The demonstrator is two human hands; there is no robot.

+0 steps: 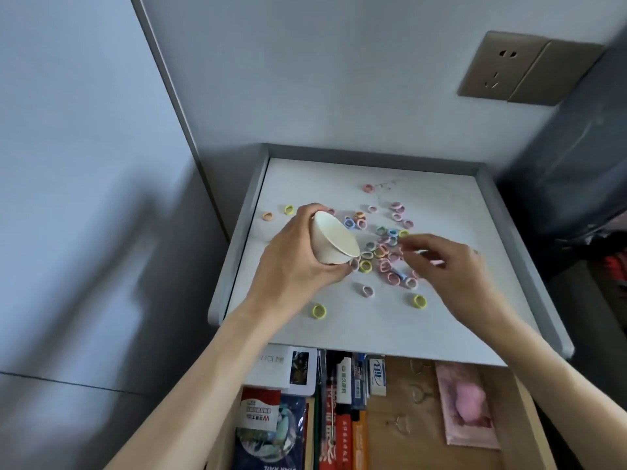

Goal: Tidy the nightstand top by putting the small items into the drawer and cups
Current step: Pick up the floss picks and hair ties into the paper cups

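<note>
Left hand (296, 258) curled round cup (334, 240); right hand (454, 269) extended palm-down, fingertips blurred; forearms bare.

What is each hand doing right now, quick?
Left hand: grips the tilted white paper cup.
Right hand: blurred over the small pastel hair rings; grip cannot be told.

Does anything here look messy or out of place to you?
Yes. Dozens of small pastel hair ties lie scattered loose across the nightstand top, with a few strays well away from the main pile. The white cup is tilted sideways in the left hand, not standing. The drawer below is open.
</note>
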